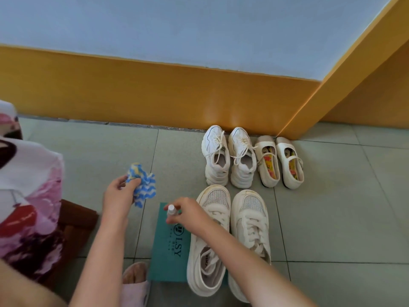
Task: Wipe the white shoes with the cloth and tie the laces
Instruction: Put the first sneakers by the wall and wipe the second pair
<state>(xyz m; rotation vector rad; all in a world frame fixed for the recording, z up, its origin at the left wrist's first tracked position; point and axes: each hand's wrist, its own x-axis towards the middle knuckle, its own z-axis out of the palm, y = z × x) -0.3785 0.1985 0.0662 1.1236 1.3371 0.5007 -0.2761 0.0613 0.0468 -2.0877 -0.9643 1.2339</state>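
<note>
Grip status: left hand (119, 196) pinches the crumpled blue-and-white wavy-striped cloth (142, 185) above the grey floor tiles (332, 218), left of the shoes. Right hand (189, 212) curls round a small clear spray bottle (170, 211) over the teal LSY-printed mat (170, 251). The near pair of white mesh-toed lace-up shoes (250, 222) stands at that mat's right edge; laces appear untied. Cloth is judged soft and light: bunch it firmly. Shoes look light with stiff soles: steady each at the heel or sidewall.

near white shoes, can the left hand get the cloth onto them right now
Probably, partly: the left hand holds the cloth left of the near white shoes, but the right hand, gripping a bottle, lies between.
</note>
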